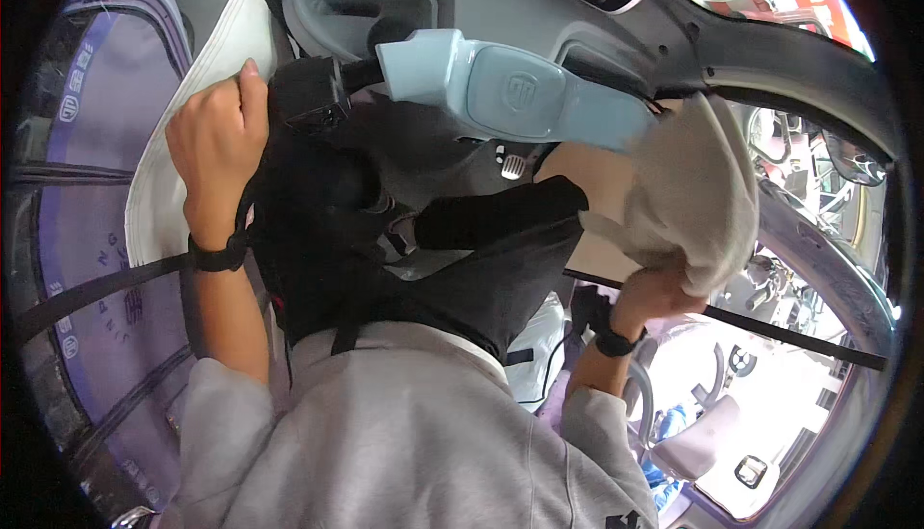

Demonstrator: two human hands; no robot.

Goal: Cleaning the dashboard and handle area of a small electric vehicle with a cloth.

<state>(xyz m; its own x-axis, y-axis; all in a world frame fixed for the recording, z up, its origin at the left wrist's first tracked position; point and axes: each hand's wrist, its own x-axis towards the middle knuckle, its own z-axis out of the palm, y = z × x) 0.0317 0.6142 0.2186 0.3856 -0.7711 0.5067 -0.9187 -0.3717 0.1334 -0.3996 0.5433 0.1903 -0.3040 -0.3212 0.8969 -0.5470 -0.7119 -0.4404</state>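
My left hand [219, 121] is curled into a fist with the thumb upward, beside a white panel with a stitched edge [155, 190] and a black box-like part [307, 92]. Nothing shows in it, though its palm side is hidden. My right hand [660, 294] grips a beige-grey cloth [693, 197], bunched and blurred above a beige panel [588, 168]. Between my hands, beyond my knees, is a light blue moulded part with an emblem [516, 88]. Both wrists wear black bands.
I am inside a car, below a grey dashboard [505, 9]. A pedal [513, 166] shows in the footwell. A lilac printed sheet [108, 240] lies at the left. Black straps run from both wrists. A white bag-like thing [538, 356] is beside my hip. Window openings are at the right.
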